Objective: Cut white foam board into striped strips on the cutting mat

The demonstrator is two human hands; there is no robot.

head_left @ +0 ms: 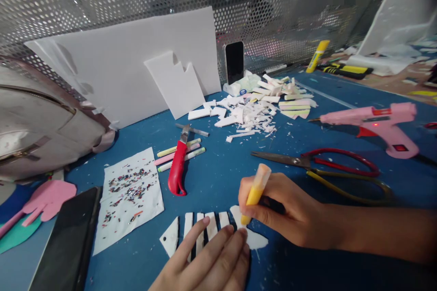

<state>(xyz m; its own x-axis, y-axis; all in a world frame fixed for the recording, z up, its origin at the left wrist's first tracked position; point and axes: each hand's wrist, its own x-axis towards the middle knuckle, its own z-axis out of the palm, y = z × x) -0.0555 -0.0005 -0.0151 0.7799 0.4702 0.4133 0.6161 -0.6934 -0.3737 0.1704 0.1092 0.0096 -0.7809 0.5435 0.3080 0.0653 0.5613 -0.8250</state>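
A white fish-shaped cutout [168,237] lies on the blue tabletop, with a black eye dot on its pointed head and dark bands between its white strips. My left hand [213,259] rests flat across its body, fingers outstretched, covering the lower part. Between the thumb and fingers of my right hand [293,213] is a thick yellow marker [255,193] with a pale translucent upper end. Its lower end meets the tail piece [256,239]; the tip itself is hard to see. Large scissors [302,160] with red and yellow handles lie just beyond my right hand.
A pink glue gun [385,122] lies at right. White scraps [249,113] are heaped near a propped phone [234,62] and white boards [136,68]. A red-handled cutter [177,168] rests over pastel sticks. At left are a speckled paper [129,200], a dark phone [66,241] and a bag [41,118].
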